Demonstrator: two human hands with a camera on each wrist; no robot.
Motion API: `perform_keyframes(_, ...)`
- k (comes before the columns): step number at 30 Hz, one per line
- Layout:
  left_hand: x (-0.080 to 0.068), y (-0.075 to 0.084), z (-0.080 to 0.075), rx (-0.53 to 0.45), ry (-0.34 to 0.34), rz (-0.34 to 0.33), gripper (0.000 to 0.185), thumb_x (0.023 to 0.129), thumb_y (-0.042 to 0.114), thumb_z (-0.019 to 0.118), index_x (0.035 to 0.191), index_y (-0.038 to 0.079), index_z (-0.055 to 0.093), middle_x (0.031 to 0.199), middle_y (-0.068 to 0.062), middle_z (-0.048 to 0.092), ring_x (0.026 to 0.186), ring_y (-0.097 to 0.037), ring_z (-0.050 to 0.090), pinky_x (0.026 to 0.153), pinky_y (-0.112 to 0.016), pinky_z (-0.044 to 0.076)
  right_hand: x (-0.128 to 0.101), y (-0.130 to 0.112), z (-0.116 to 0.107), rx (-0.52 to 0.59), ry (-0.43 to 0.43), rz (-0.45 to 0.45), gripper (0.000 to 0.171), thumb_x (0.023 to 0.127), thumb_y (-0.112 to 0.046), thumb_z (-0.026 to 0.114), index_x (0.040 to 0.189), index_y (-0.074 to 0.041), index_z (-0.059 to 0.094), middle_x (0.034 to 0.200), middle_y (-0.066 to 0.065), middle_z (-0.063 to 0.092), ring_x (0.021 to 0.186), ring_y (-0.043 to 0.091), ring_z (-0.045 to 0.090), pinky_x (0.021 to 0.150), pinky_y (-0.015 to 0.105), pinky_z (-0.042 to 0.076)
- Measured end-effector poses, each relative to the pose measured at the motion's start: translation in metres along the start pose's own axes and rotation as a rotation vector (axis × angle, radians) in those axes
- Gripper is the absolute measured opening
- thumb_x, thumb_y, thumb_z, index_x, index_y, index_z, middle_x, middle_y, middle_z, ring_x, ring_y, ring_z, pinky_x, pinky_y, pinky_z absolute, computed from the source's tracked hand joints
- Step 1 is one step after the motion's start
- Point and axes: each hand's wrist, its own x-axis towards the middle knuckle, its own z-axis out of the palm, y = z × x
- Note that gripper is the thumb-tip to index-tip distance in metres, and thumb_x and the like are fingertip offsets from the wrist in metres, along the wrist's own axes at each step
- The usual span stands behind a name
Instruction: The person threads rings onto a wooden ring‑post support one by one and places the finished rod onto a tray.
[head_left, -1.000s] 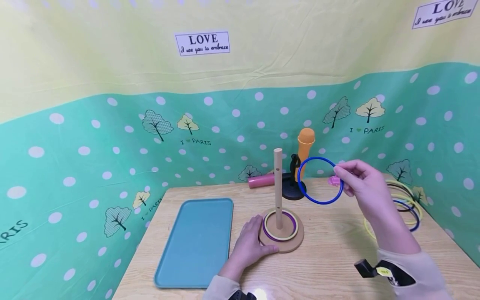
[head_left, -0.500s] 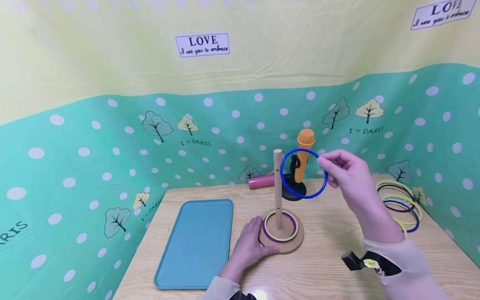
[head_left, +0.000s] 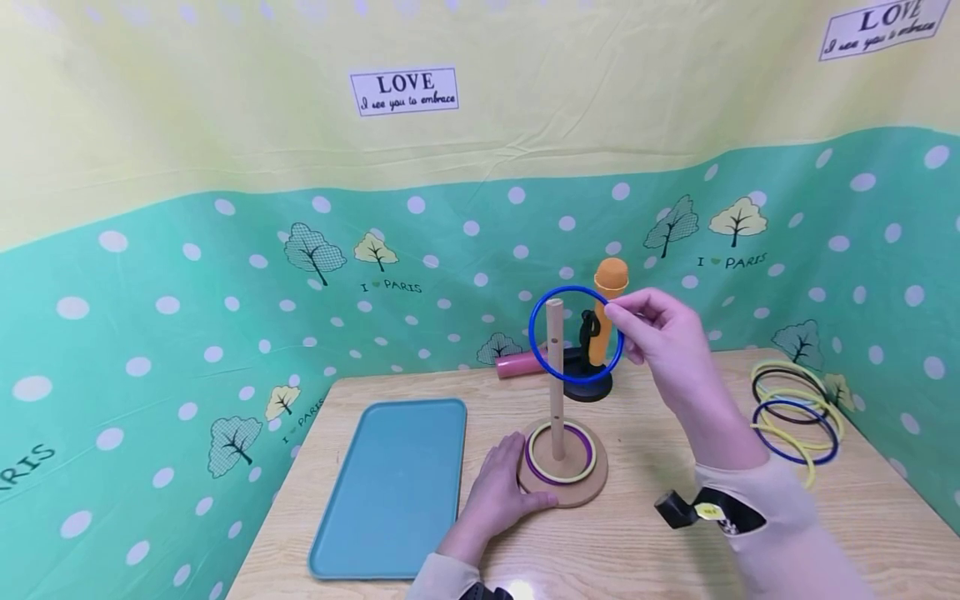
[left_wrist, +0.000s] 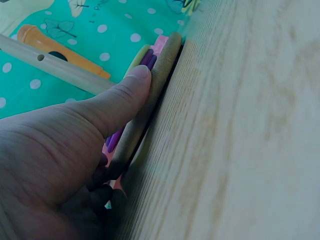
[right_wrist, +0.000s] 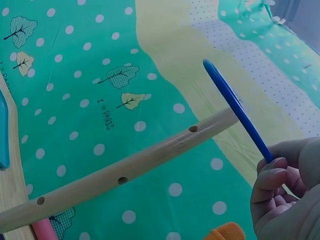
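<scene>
My right hand [head_left: 662, 337] pinches a blue ring [head_left: 573, 288] between thumb and fingers. The ring stands nearly upright in the head view and overlaps the top of the wooden post [head_left: 557, 402]. In the right wrist view, the ring appears edge-on at the post's upper end. My left hand [head_left: 497, 493] grips the left edge of the post's round wooden base [head_left: 576, 495], its thumb [left_wrist: 135, 82] lying on the upper face. Around the foot of the post lie a pale yellow ring [head_left: 562, 480] and purple rings [left_wrist: 149, 59].
A blue tray [head_left: 397, 487] lies left of the stand. Behind it are a pink cylinder [head_left: 521, 363] and an orange toy microphone [head_left: 612, 279] on a black stand [head_left: 588, 388]. Several rings [head_left: 813, 460], yellow, black and blue, are heaped at the right.
My right hand has carried the blue ring left and slightly up, from beside the microphone to the post's top. The left hand has stayed on the base.
</scene>
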Motion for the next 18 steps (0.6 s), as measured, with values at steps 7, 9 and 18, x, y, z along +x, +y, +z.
perform_keyframes(7,0.0,-0.001,0.0,0.0,-0.005,-0.007,0.121,0.079,0.052,0.099,0.166,-0.007,0.04,0.168,-0.027,0.045,0.16,-0.041,0.039,0.135,-0.054,0.026,0.004,0.011,0.008,0.012,0.009,0.037,0.012,0.104,-0.015,0.08,0.108,-0.004,0.077,0.083,0.0,0.066,0.063,0.012,0.051,0.052,0.019,0.044)
perform_keyframes(9,0.0,-0.001,0.0,-0.001,-0.006,-0.008,0.121,0.079,0.052,0.1,0.166,-0.007,0.04,0.169,-0.027,0.045,0.16,-0.041,0.039,0.135,-0.054,0.026,0.005,0.014,0.01,0.017,0.009,0.046,0.011,0.104,-0.015,0.08,0.107,-0.005,0.077,0.083,0.0,0.065,0.063,0.012,0.051,0.052,0.019,0.044)
perform_keyframes(18,0.0,0.0,-0.002,-0.011,-0.006,-0.007,0.12,0.079,0.049,0.1,0.166,-0.007,0.04,0.169,-0.027,0.044,0.16,-0.041,0.038,0.135,-0.054,0.026,0.003,0.029,0.014,-0.064,0.008,0.107,0.019,0.106,-0.02,0.079,0.112,-0.003,0.074,0.088,0.002,0.067,0.065,0.012,0.053,0.054,0.021,0.047)
